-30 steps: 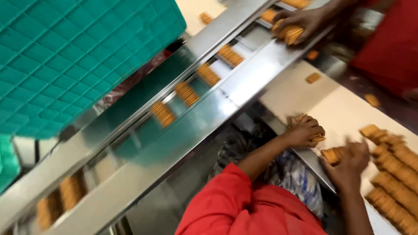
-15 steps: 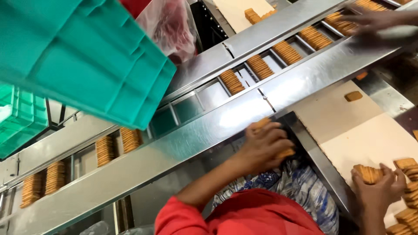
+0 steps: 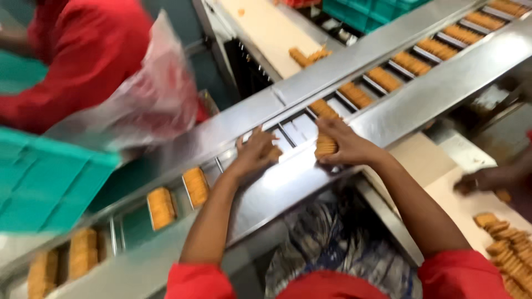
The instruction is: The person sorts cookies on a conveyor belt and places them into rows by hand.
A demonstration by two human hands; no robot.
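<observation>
Both my arms, in red sleeves, reach over a slanted steel conveyor (image 3: 388,105) with pockets that carry stacks of golden biscuits (image 3: 195,185). My left hand (image 3: 256,153) is closed over a biscuit stack at one pocket. My right hand (image 3: 344,145) grips another biscuit stack (image 3: 326,146) at the neighbouring pocket, near the front rail. More filled pockets (image 3: 407,62) run up to the right.
A teal plastic crate (image 3: 44,182) sits at the left, with a person in red behind it holding a clear plastic bag (image 3: 149,99). Loose biscuits (image 3: 510,249) lie on a cream table at right, where another person's hand (image 3: 482,181) rests.
The view swung left and up. My right hand left the cream table with biscuits and came to the conveyor. My left hand moved from the front rail onto a pocket.
</observation>
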